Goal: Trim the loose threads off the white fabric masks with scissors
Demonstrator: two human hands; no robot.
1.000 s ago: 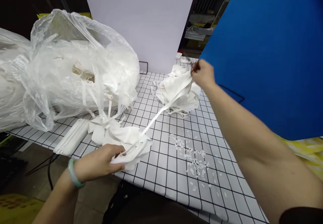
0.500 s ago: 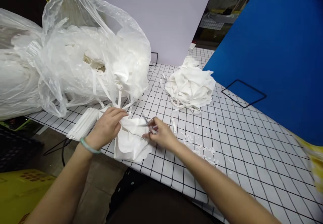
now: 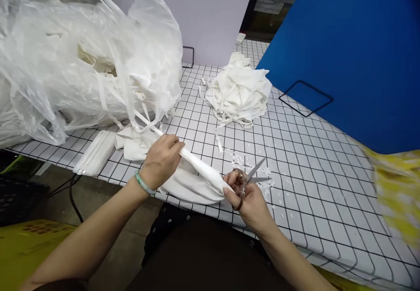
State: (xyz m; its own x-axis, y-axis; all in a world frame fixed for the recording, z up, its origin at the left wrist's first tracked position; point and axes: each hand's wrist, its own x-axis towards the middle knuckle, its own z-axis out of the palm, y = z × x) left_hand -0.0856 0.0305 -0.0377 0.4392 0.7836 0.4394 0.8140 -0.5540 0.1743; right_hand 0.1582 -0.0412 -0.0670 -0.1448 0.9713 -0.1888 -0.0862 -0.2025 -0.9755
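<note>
My left hand (image 3: 164, 159) is closed on the upper edge of a white cloth piece (image 3: 197, 179), which hangs down toward the table's front edge. My right hand (image 3: 244, 197) pinches the cloth's right corner between thumb and finger. In the same hand sits a pair of scissors (image 3: 257, 175), its handles round the fingers and its blades spread, pointing right and away from the cloth. More crumpled white cloth (image 3: 136, 144) with narrow straps lies left of my left hand, against the plastic bag.
A big clear plastic bag (image 3: 147, 59) of white cloth fills the back left. A white power strip (image 3: 95, 153) lies before it. White cloth pieces with straps (image 3: 239, 89) are heaped mid-table, near small white scraps (image 3: 272, 177). A blue panel (image 3: 344, 63) stands right.
My right hand has moved right, stretching the cloth sideways, and the scissors have swung round to point right. My left hand has shifted right along with the cloth. The view has tipped down.
</note>
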